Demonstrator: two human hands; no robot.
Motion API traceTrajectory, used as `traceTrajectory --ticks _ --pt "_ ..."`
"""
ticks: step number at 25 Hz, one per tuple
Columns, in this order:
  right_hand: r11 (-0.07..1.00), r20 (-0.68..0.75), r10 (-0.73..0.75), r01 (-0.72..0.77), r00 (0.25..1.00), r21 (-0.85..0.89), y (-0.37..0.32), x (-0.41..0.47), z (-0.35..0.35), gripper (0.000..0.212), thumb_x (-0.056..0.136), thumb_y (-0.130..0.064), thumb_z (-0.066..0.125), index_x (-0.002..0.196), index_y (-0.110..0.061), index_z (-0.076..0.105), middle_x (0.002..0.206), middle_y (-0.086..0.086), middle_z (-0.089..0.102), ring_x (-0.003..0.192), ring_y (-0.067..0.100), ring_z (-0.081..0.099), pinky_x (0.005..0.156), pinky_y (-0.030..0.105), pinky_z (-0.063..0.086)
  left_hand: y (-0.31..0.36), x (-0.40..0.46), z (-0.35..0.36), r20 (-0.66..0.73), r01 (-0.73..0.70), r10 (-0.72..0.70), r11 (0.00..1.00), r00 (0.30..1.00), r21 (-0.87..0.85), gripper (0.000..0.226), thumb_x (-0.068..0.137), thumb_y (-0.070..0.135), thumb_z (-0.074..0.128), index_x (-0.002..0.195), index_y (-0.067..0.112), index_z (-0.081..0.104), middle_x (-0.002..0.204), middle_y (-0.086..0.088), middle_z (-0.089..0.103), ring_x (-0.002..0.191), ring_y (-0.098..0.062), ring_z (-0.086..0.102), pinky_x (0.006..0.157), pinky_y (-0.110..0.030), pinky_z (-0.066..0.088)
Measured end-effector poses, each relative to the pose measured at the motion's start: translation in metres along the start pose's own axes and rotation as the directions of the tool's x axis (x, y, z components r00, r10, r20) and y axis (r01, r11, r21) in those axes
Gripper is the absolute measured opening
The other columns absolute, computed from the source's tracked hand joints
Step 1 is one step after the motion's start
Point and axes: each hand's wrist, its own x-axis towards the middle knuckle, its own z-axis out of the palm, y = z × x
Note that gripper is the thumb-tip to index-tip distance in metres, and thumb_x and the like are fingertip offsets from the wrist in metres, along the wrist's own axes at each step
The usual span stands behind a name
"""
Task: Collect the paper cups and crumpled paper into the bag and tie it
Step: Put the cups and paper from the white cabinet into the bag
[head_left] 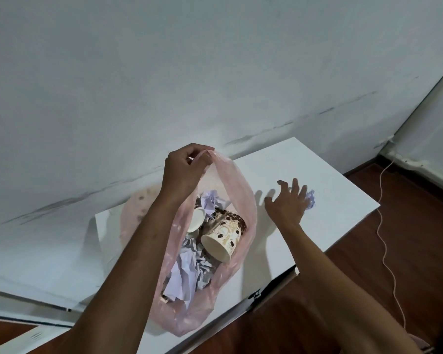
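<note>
Your thin pink plastic bag (237,185) sits on the white rectangular table (317,180), right up against the pale wall (215,60) behind it. In the bag, a bean-printed paper cup (224,238) lies on its side on top of crumpled white paper sheets (183,274). Another small crumpled white paper ball (310,199) sits on the table to the bag's right. Your left hand (184,167) is over the bag's top edge and your right hand (288,200) is just left of that ball.

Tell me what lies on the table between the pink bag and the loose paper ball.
In the head view, only the open right hand lies between the pink bag and the paper ball, over bare white table, its fingertips at the ball.
</note>
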Motion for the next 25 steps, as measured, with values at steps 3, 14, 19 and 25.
traceTrajectory --ticks 3,14,19,25 --pt "0.987 0.058 0.064 -0.055 0.996 -0.149 0.020 0.023 0.001 0.056 0.085 -0.031 0.057 0.140 -0.032 0.044 0.154 0.006 0.030 0.143 0.039 0.018 0.111 0.056 0.020 -0.003 0.003 0.003 -0.001 0.005 -0.005 1.000 1.000 0.012 0.019 0.086 0.016 0.063 0.089 0.030 0.075 0.077 0.004 0.074 0.067 -0.025 0.066 0.065 -0.031 0.055" --pt "0.802 0.009 -0.077 0.057 0.997 0.594 -0.019 0.000 -0.027 0.039 0.090 -0.019 0.061 0.129 -0.025 0.058 0.116 0.005 0.069 0.105 0.020 0.065 0.092 0.028 0.048 -0.008 0.008 -0.015 -0.056 0.020 -0.017 0.998 0.998 0.056 0.016 0.088 0.018 0.066 0.092 0.029 0.077 0.077 0.014 0.074 0.069 -0.006 0.064 0.067 -0.022 0.049" --pt "0.492 -0.223 -0.138 0.263 0.965 0.830 -0.079 -0.070 -0.100 0.029 0.084 -0.039 0.073 0.106 -0.035 0.056 0.093 -0.022 0.068 0.083 -0.004 0.066 0.063 0.005 0.046 -0.008 0.011 -0.043 -0.110 0.007 0.005 0.995 0.994 0.104 0.013 0.085 0.023 0.071 0.087 0.033 0.077 0.089 0.018 0.075 0.074 -0.002 0.064 0.068 -0.016 0.046" --pt "0.536 -0.106 -0.561 0.458 0.821 0.710 -0.104 -0.156 -0.100 0.037 0.080 -0.039 0.075 0.115 -0.031 0.071 0.103 -0.007 0.055 0.091 -0.001 0.054 0.071 0.003 0.040 -0.008 0.011 -0.075 -0.202 0.010 0.015 0.993 0.979 0.121 0.014 0.085 0.021 0.067 0.080 0.029 0.077 0.087 0.015 0.076 0.086 -0.011 0.069 0.076 -0.028 0.050"
